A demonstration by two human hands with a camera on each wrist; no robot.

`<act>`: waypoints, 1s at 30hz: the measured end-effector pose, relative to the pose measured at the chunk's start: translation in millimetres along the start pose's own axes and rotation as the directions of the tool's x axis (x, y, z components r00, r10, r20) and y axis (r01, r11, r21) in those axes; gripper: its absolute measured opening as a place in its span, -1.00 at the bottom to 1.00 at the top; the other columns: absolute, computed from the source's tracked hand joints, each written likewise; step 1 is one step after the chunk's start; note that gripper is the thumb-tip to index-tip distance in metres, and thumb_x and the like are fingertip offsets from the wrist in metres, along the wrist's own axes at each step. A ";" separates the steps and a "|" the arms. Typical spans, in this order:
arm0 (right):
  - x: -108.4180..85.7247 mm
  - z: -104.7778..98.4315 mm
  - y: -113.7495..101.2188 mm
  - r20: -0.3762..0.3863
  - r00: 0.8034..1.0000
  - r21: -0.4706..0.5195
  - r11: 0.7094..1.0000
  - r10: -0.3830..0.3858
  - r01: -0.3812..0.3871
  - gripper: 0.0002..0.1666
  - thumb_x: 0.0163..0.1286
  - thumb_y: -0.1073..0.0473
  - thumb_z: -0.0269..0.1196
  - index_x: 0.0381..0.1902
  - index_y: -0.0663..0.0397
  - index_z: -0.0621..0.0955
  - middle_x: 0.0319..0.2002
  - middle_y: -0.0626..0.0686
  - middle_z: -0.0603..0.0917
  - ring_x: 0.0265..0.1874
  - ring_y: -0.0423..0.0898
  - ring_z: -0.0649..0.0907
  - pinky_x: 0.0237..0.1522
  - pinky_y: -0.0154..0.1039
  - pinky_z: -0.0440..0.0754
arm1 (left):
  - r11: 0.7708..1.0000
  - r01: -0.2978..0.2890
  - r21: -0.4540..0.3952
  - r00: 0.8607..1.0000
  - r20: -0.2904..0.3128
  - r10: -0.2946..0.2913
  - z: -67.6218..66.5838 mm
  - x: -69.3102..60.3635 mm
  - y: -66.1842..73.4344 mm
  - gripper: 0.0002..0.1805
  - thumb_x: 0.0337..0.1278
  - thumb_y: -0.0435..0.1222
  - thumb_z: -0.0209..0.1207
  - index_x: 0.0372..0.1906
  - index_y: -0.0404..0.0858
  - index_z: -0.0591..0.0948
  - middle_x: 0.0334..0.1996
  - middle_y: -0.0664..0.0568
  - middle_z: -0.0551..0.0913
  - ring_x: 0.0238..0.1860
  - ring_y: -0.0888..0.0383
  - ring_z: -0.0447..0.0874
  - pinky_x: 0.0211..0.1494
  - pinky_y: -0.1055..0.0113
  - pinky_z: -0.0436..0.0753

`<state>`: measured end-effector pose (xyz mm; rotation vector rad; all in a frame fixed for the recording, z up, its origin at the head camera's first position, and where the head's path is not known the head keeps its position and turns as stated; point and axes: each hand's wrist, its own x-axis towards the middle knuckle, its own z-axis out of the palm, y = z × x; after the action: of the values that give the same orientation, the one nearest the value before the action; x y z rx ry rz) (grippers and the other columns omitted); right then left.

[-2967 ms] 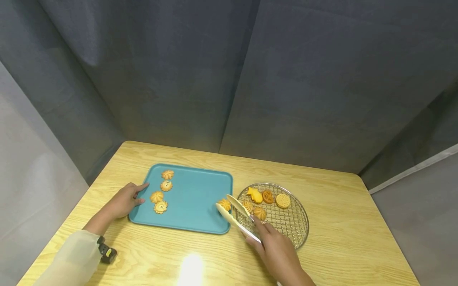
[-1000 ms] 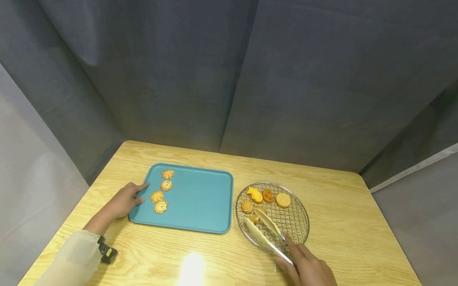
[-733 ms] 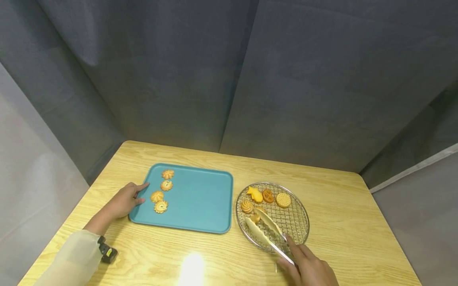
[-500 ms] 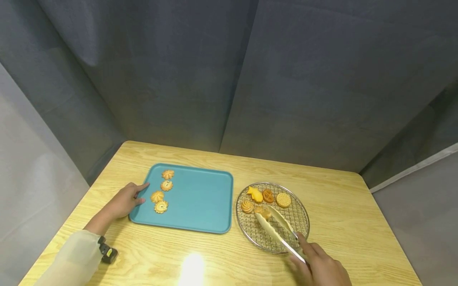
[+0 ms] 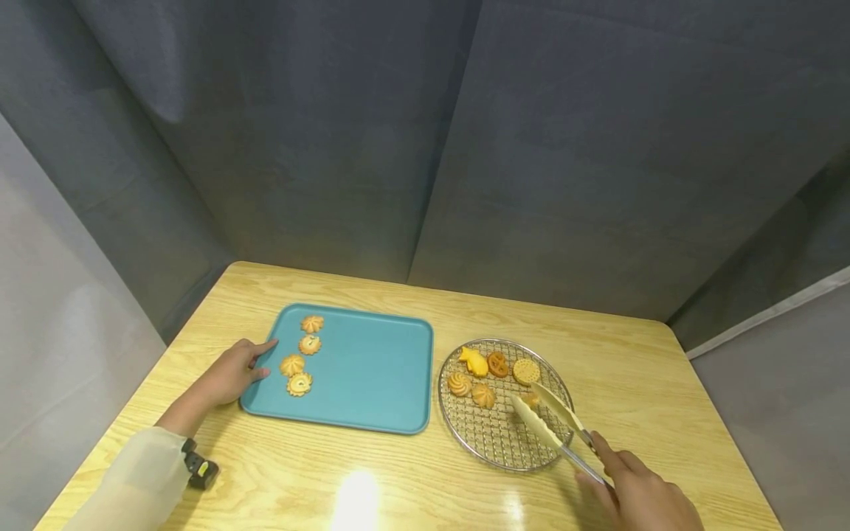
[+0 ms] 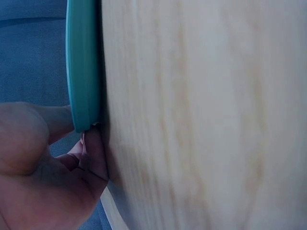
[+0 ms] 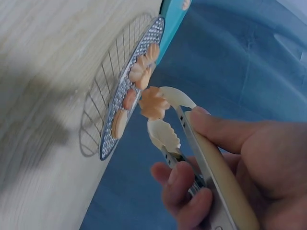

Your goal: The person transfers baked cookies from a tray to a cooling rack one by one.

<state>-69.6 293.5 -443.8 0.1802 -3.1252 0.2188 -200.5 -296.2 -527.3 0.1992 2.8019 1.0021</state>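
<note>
Over on the right, the right hand has the tongs, fingers and thumb wrapped round the handles, and there between the tips sits a small golden cookie! The right wrist view shows it best: ridged, pale brown, seemingly raised off the wire rack, over the rack's right side as the head camera sees it.

Down on that round rack, five more are in place. Along the far side, a yellow fish-shaped cookie, a brown pretzel-shaped cookie just beside it, then the round dotted biscuit, with one tip of the tongs right next to it from above. Nearer the person, a swirl cookie and a ribbed cookie sit side by side.

Across to the left, the left hand grips the short edge of the blue tray, index finger and thumb over the rim. Four fluted cookies run down that end of the tray, the nearer two so close they seem to touch. Tray and rack lie next to each other on the wooden tabletop, a narrow gap between them, dark curtain behind.
</note>
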 end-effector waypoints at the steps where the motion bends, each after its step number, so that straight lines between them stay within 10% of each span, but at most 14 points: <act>1: -0.2 -0.2 1.3 0.002 1.000 -0.007 1.000 -0.004 0.004 -0.23 0.38 -0.17 0.40 0.36 0.19 0.56 -0.25 0.05 0.69 -0.69 -0.22 0.41 -0.68 -0.24 0.36 | 1.000 0.000 -0.001 1.000 0.000 0.000 -0.1 -0.1 0.1 -0.35 0.41 -0.43 0.20 0.50 -0.48 0.30 -0.30 -0.09 0.33 -0.31 0.06 0.28 -0.31 0.30 0.34; 16: 18.7 2.1 0.8 0.168 0.986 0.003 1.000 0.003 -0.004 -0.26 0.50 -0.12 0.29 0.42 0.26 0.48 -0.20 0.13 0.68 -0.66 -0.17 0.46 -0.63 -0.22 0.42 | 1.000 -0.002 -0.010 1.000 -0.003 0.002 0.5 -0.5 -1.3 -0.34 0.41 -0.42 0.21 0.51 -0.48 0.29 -0.30 -0.08 0.31 -0.32 0.06 0.27 -0.33 0.30 0.33; 30: 29.3 13.3 -5.5 0.084 0.996 0.020 0.999 -0.027 0.025 -0.26 0.49 -0.09 0.31 0.42 0.27 0.48 -0.32 0.10 0.63 -0.66 -0.15 0.45 -0.64 -0.20 0.40 | 1.000 0.001 -0.006 1.000 -0.006 -0.001 0.3 -0.2 -0.3 -0.34 0.40 -0.43 0.21 0.51 -0.47 0.29 -0.31 -0.08 0.31 -0.32 0.07 0.26 -0.34 0.31 0.32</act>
<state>-98.1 283.0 -455.8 0.2363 -3.2028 0.2477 -200.2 -296.2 -527.7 0.1945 2.8039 1.0125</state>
